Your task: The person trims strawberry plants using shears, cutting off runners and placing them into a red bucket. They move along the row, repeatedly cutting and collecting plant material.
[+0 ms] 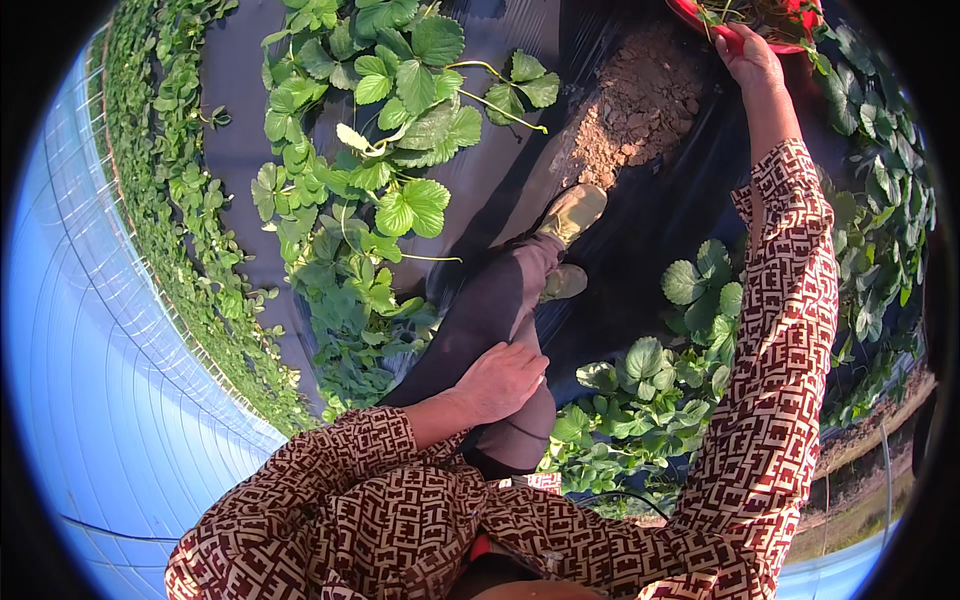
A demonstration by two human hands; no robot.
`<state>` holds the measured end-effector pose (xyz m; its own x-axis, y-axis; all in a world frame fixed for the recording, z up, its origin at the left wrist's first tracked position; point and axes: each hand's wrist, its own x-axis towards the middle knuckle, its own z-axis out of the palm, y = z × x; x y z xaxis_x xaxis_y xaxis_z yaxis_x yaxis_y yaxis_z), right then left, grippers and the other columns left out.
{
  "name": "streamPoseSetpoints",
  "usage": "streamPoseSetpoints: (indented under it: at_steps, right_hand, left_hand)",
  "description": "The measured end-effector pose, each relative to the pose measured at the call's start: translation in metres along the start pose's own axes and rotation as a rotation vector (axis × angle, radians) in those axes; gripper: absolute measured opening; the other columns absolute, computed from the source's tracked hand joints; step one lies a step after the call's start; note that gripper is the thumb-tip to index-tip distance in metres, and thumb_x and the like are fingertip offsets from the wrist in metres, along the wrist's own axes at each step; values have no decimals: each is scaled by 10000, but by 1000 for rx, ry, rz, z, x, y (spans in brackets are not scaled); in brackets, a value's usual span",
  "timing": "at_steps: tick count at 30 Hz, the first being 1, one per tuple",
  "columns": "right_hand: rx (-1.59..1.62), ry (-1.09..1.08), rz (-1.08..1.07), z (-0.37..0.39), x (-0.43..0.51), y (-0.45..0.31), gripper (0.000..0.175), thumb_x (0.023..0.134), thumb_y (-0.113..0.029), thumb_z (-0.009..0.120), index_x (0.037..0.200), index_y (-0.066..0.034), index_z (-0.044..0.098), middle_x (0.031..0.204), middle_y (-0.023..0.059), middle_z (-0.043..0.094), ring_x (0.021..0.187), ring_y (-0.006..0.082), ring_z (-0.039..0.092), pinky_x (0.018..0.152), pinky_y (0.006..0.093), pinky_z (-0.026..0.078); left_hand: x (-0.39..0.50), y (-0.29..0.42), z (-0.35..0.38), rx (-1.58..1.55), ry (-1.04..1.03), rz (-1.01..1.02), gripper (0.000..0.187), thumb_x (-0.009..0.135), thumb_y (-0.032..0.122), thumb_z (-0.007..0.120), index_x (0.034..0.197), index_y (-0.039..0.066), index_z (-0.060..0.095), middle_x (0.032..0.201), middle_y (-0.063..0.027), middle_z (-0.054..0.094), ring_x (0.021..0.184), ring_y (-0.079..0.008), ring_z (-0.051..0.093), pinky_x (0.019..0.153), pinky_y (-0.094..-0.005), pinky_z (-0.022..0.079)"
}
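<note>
My right hand (747,56) reaches out to a red plastic basin (791,46) at the top right, with its fingers at the near rim. Cut green stems and leaves (750,11) lie in the basin. Whether the fingers grip the rim or the stems cannot be told. My left hand (504,381) rests on my trouser leg (480,322), its fingers curled loosely; nothing shows in it. Strawberry plants (420,82) with trailing runners grow just beyond the left hand, up the picture.
Black plastic film (510,187) covers the ground. A patch of dry, crumbly soil (637,105) lies beyond my shoe (576,214). More strawberry plants (652,390) stand on the right, and long rows (180,187) run along the left, beside the greenhouse film wall (97,360).
</note>
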<state>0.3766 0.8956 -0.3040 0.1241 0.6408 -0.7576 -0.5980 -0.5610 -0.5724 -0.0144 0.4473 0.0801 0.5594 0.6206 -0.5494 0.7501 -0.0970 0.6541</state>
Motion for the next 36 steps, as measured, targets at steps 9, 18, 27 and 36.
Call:
streamPoseSetpoints:
  at_steps: [9, 18, 27, 36]
  right_hand:
    - [72, -121, 46, 54, -154, 0, 527, 996, -290, 694, 1354, 38, 490, 1325, 254, 608, 1197, 378, 648, 902, 438, 592]
    - [-816, -33, 339, -10, -355, 109, 350, 965, -181, 704, 1262, -1, 666, 1098, 84, 733, 900, 172, 723, 733, 286, 581]
    - [-769, -127, 201, -11, -358, 148, 252, 975, -133, 665, 1193, -9, 694, 1008, 44, 737, 814, 108, 694, 715, 252, 551]
    - [-1025, -462, -400, 212, -319, 211, 243, 965, -219, 654, 1108, -46, 747, 852, 90, 742, 768, 166, 704, 750, 312, 543]
  left_hand:
    - [12, -1, -2, -117, -91, -109, 232, 938, 174, 631, 1123, 34, 630, 994, -98, 625, 987, -284, 605, 881, -412, 468]
    - [79, -65, -75, -4, 331, -161, 531, 859, 169, 716, 1351, 44, 560, 1316, -123, 575, 1275, -312, 515, 1086, -465, 396]
    - [170, -189, -188, 1073, 293, -164, 652, 920, 447, 687, 1457, 124, 509, 1468, -105, 514, 1411, -298, 436, 1179, -509, 306]
    - [123, -223, -205, 1068, 370, -201, 484, 915, 397, 696, 1343, 177, 642, 1488, -107, 507, 1424, -310, 410, 1163, -520, 320]
